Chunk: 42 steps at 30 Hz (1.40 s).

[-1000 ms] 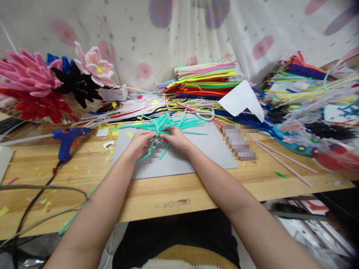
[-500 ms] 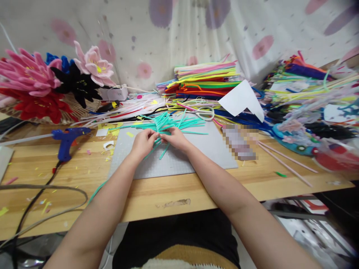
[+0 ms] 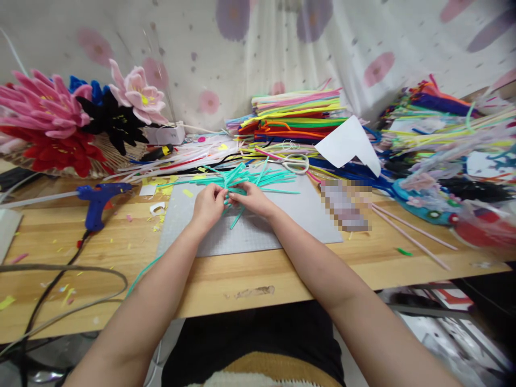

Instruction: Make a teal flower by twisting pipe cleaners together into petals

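Turquoise pipe cleaners spread over a grey cutting mat, with a bunched part standing up just behind my fingers. My left hand pinches the lower left side of the bunch between thumb and fingertips. Close against it, my right hand pinches the same bunch from the right, its fingertips nearly touching the left ones. A few turquoise ends poke out below the hands. The exact spot gripped is small and partly covered by the fingers.
A blue glue gun lies at left beside fuzzy flowers. Behind the mat are scissors, a white paper piece and stacked coloured pipe cleaners. Pink stems lie at right. A grey cable loops at front left.
My left hand has shifted very slightly to the right and its wrist has turned a little. The upright turquoise strands have changed shape slightly. My right hand is almost where it was.
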### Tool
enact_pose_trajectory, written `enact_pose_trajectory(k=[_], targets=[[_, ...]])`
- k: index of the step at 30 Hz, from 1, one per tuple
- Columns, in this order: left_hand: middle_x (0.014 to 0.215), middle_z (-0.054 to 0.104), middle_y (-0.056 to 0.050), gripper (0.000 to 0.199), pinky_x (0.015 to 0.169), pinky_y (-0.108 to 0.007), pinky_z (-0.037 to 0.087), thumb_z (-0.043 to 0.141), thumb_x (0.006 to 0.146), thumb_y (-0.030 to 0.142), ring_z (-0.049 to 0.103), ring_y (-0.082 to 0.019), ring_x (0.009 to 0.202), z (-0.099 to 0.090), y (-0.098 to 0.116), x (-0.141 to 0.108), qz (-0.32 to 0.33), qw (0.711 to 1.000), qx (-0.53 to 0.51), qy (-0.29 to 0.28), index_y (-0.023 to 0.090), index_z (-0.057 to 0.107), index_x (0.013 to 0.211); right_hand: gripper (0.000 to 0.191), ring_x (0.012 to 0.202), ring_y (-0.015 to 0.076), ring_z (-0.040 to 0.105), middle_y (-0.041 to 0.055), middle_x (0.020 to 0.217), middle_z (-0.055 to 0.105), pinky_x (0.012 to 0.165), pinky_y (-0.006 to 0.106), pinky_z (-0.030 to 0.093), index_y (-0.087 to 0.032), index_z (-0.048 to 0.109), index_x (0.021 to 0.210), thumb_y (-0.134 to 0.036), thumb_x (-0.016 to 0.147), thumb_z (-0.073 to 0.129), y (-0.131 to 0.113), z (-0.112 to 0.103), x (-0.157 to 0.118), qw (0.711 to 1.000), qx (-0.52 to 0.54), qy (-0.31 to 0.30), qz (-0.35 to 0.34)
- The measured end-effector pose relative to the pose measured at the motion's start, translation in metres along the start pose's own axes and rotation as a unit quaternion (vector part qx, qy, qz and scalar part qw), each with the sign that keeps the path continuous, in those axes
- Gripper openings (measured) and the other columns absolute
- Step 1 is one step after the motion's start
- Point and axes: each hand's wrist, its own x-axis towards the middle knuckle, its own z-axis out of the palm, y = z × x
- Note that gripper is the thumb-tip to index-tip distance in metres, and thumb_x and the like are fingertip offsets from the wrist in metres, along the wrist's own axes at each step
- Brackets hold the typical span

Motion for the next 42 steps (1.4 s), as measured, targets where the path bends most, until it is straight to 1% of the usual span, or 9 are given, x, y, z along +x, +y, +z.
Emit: enact_pose_trajectory(k=[2,8,13,18,25,30,36,39,42], targets=[[0.060,0.056,0.001,0.018,0.045,-0.021,0.042,0.058,0.075,0.032,0.056,-0.011,0.048,0.001,0.000,0.001,-0.021,0.999,-0.049,0.000,0.017,0.053,0.066,0.022,0.055,0.0100,0.059,-0.0002,0.065,0.064,0.060,0.026,0.051,-0.013,0.054,0.095,-0.017,0.075,0.061,0.002,-0.002,0.001,1.000,0.016,-0.020,-0.007],[0.054,0.053,0.000,0.038,0.045,-0.024,0.048,0.064,0.067,0.049,0.051,-0.009,0.046,-0.004,-0.003,0.008,-0.151,0.963,-0.205,-0.088,0.013,0.055,0.059,0.014,0.056,0.0094,0.058,0.0016,0.070,0.064,0.060,0.025,0.052,-0.013,0.057,0.083,-0.019,0.072,0.063,0.001,-0.006,0.000,0.998,0.009,-0.051,-0.040],[0.054,0.055,-0.001,0.038,0.041,-0.021,0.044,0.074,0.057,0.048,0.048,-0.008,0.045,-0.012,0.004,0.006,-0.130,0.972,-0.170,-0.099,0.013,0.057,0.056,0.013,0.055,0.0090,0.057,0.0009,0.067,0.064,0.059,0.024,0.050,-0.013,0.058,0.083,-0.018,0.072,0.060,-0.001,-0.006,-0.001,0.998,-0.029,-0.044,-0.046],[0.056,0.056,-0.001,0.032,0.043,-0.023,0.045,0.071,0.059,0.044,0.050,-0.010,0.048,-0.013,0.001,0.005,-0.089,0.976,-0.137,-0.143,0.015,0.058,0.059,0.009,0.055,0.0095,0.056,0.0007,0.068,0.065,0.061,0.025,0.049,-0.013,0.060,0.078,-0.016,0.070,0.058,-0.006,-0.006,-0.002,0.996,-0.081,-0.022,-0.043],[0.060,0.056,0.000,0.010,0.052,-0.023,0.041,0.058,0.071,0.025,0.053,-0.012,0.054,-0.009,-0.006,0.003,0.054,0.994,0.073,-0.058,0.019,0.056,0.063,0.003,0.053,0.0083,0.055,-0.0003,0.061,0.063,0.058,0.022,0.047,-0.013,0.059,0.069,-0.014,0.070,0.056,0.003,-0.006,0.001,0.994,-0.089,-0.042,-0.046],[0.057,0.054,0.001,0.019,0.049,-0.023,0.044,0.065,0.066,0.033,0.051,-0.012,0.051,-0.003,-0.006,0.004,-0.036,0.995,-0.064,-0.061,0.018,0.055,0.062,0.003,0.051,0.0072,0.054,-0.0010,0.059,0.062,0.055,0.020,0.046,-0.012,0.059,0.069,-0.016,0.069,0.059,0.006,-0.009,0.004,0.996,-0.060,-0.049,-0.046],[0.055,0.057,0.000,0.035,0.044,-0.023,0.044,0.072,0.059,0.047,0.055,-0.012,0.048,-0.007,-0.001,0.005,-0.163,0.959,-0.199,-0.120,0.015,0.058,0.066,0.018,0.052,0.0077,0.057,-0.0016,0.061,0.064,0.051,0.019,0.048,-0.013,0.062,0.082,-0.023,0.069,0.068,0.002,-0.004,-0.003,0.993,0.018,-0.119,-0.002],[0.055,0.058,0.000,0.035,0.046,-0.022,0.044,0.077,0.053,0.042,0.055,-0.011,0.048,-0.008,-0.002,0.006,-0.173,0.949,-0.226,-0.138,0.014,0.058,0.064,0.021,0.053,0.0091,0.059,0.0007,0.060,0.065,0.047,0.018,0.048,-0.012,0.062,0.079,-0.031,0.072,0.068,-0.004,-0.009,-0.008,0.986,0.015,-0.161,0.028],[0.056,0.056,0.002,0.032,0.046,-0.022,0.046,0.077,0.053,0.038,0.051,-0.008,0.047,-0.006,-0.006,0.009,-0.123,0.965,-0.222,-0.067,0.014,0.058,0.064,0.025,0.053,0.0095,0.060,0.0031,0.065,0.067,0.045,0.019,0.048,-0.012,0.063,0.079,-0.036,0.075,0.065,-0.009,-0.018,-0.009,0.982,0.012,-0.179,0.065]])
